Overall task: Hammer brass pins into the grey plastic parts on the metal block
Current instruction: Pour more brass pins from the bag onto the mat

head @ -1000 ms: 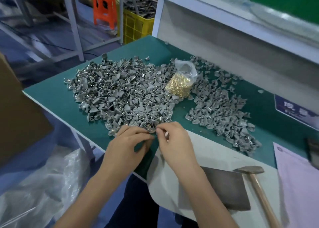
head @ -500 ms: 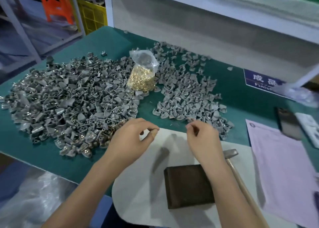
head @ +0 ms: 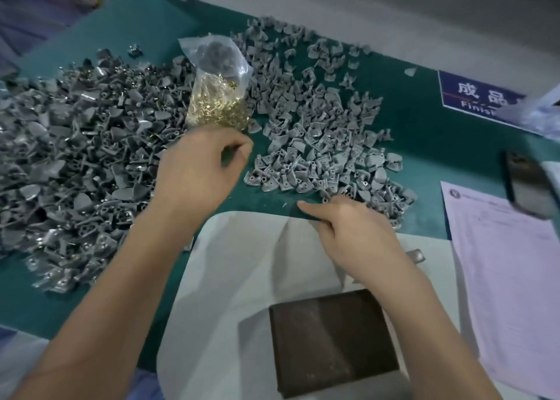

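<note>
Metal block [head: 333, 342] at lower centre bare; left hand [head: 194, 172] and right hand [head: 348, 230] curled, contents unclear; hammering not begun.

Both forearms are bare from the bottom edge of the view up to the wrists, with no sleeve, cuff, watch or band showing on either. The left hand [head: 197, 172] and the right hand [head: 348, 230] wear no gloves and carry no rings. The fingernails that show look short and unpainted, though motion blur softens them.
</note>
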The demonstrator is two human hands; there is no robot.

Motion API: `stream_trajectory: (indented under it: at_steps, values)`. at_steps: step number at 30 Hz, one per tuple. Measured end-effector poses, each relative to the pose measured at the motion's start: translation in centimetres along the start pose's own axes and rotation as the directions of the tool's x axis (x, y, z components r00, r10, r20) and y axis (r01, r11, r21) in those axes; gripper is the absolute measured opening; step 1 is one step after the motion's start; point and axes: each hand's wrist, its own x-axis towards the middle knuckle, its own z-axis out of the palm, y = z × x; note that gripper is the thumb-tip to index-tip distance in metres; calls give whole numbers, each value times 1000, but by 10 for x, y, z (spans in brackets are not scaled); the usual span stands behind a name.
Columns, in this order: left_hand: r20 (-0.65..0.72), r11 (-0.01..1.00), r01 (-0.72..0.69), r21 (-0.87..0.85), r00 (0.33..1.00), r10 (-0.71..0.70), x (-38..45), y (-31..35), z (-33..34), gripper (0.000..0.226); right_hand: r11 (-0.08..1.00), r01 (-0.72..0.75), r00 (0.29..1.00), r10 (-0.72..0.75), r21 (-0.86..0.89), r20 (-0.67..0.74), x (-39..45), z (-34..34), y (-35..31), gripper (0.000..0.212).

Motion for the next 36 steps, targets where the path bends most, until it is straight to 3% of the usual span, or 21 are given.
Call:
stream_trajectory:
  at_steps: [5, 9, 13, 15, 18, 21, 22, 24, 26, 28, 31, 36]
  values:
    - [-224, 995, 20, 100, 974, 3, 47, -11, -12, 30, 978, -31, 997, 44, 206, -59, 1, -3, 10, 39]
    - [-184, 982, 31, 184, 983, 3, 47, -28, -5, 39, 922, -74, 973, 150, 381, -174, 21, -13, 7, 10]
    - [-118, 987, 25, 157, 993, -6, 40, -48, -1, 35, 887, -50, 945, 190, 459, -265, 47, -28, -16, 16]
    - [-142, 992, 32, 125, 990, -14, 40, -53, 0, 35, 902, -23, 941, 165, 432, -295, 62, -37, -33, 24]
    - [-141, 992, 62, 107, 989, -47, 42, -52, -1, 54, 918, 85, 927, 70, 386, -369, 86, -51, -57, 38]
    - [-104, 980, 46, 195, 994, -26, 43, -49, 1, 63, 926, 265, 869, -109, 268, -483, 115, -67, -80, 18]
    - [-95, 975, 29, 221, 995, -8, 42, -49, 2, 62, 940, 294, 860, -180, 175, -477, 126, -71, -86, 13]
    - [-89, 972, 7, 233, 996, 14, 42, -52, 2, 54, 946, 325, 880, -301, 6, -367, 150, -74, -94, 41]
    - [-85, 976, 8, 219, 996, 10, 41, -54, 1, 44, 948, 312, 917, -316, -58, -241, 167, -71, -103, 57]
    - [-96, 984, 15, 176, 995, 2, 41, -55, 1, 36, 950, 297, 929, -311, -101, -200, 177, -64, -106, 49]
    - [-156, 996, 74, 52, 986, -65, 43, -51, 1, 33, 941, 329, 905, -338, -78, -260, 171, -55, -104, 25]
    - [-207, 986, 151, -74, 965, -163, 43, -48, 3, 58, 908, 418, 853, -402, -26, -332, 150, -39, -93, 28]
